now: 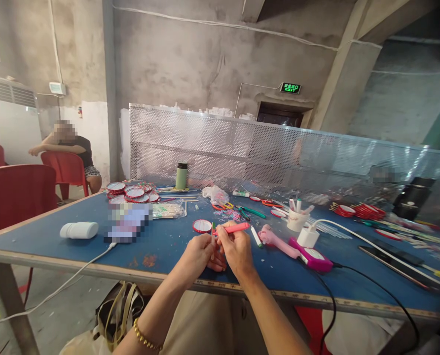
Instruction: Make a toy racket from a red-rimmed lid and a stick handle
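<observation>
In front of me, at the table's near edge, my right hand (235, 246) is closed around a pink-red marker (238, 228) that lies nearly level, its tip pointing left. Beside it my left hand (196, 256) pinches a thin, pale upright piece with a green end (213, 226); its kind is too small to make out. The marker's tip is close to this piece, but whether they touch I cannot tell. Just behind my left hand lies a round white disc with a red rim (202, 226). A white marker (256, 236) rests right of my right hand.
On the blue table (168, 251) are a white bottle (78, 230), a phone (129, 224) on a cable, stacked red-rimmed discs (134, 192), a green flask (182, 176), pliers (255, 212), a marker cup (297, 219) and a purple device (312, 256). A person (74, 145) sits at left.
</observation>
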